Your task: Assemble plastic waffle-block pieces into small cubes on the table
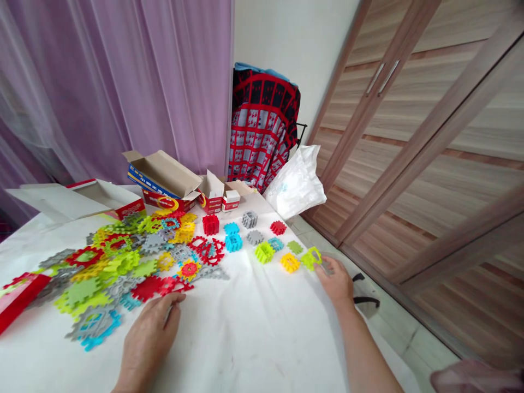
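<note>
My right hand [335,279] is at the table's right edge, its fingertips closed on a lime-green toothed plastic building piece [310,258]. A bit of grey shows between those fingers; I cannot make out what it is. Just left of it lie a yellow toothed piece [290,262] and a flat green one [295,247]. My left hand [152,330] rests at the front of the big pile, fingers curled inward, close to a red gear-shaped piece [176,285]. Whatever is inside its fingers is hidden. Small cubes stand mid-table: red [210,224], blue [233,242], grey [249,219] and lime [264,252].
Mixed toothed pieces and gears [123,262] cover the table's left side. Behind them stand an open blue box [164,174], a white-flapped box [102,196] and small red boxes [210,199]. A white plastic bag [297,183] sits at the back right corner, near a wooden wardrobe [409,136].
</note>
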The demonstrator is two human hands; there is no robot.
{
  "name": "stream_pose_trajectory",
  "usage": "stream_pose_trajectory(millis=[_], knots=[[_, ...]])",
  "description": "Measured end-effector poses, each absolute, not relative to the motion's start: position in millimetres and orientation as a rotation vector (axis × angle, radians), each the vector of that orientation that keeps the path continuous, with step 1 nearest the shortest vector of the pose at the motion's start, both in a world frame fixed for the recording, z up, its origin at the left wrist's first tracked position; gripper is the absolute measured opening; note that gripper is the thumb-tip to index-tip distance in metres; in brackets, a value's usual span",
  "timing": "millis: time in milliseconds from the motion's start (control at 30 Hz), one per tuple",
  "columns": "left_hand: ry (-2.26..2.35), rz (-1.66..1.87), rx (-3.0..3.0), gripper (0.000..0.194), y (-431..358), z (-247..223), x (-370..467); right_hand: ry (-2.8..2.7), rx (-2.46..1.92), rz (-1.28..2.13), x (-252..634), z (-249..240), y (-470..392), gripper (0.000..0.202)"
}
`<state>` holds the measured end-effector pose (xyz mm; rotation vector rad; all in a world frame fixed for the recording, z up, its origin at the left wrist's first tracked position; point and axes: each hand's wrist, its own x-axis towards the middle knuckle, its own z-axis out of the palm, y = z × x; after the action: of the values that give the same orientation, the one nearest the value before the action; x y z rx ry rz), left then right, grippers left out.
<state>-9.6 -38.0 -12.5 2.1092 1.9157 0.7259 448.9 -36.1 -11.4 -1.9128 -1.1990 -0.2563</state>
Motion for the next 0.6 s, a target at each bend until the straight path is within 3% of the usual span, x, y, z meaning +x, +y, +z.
stream_pose_trajectory(millis=[600], knots=[[1.902, 0.753, 2.103, 0.035, -32.7, -18.7, -14.2, -1.264, -1.915, -0.153, 464.9, -29.9, -33.0, 0.044]])
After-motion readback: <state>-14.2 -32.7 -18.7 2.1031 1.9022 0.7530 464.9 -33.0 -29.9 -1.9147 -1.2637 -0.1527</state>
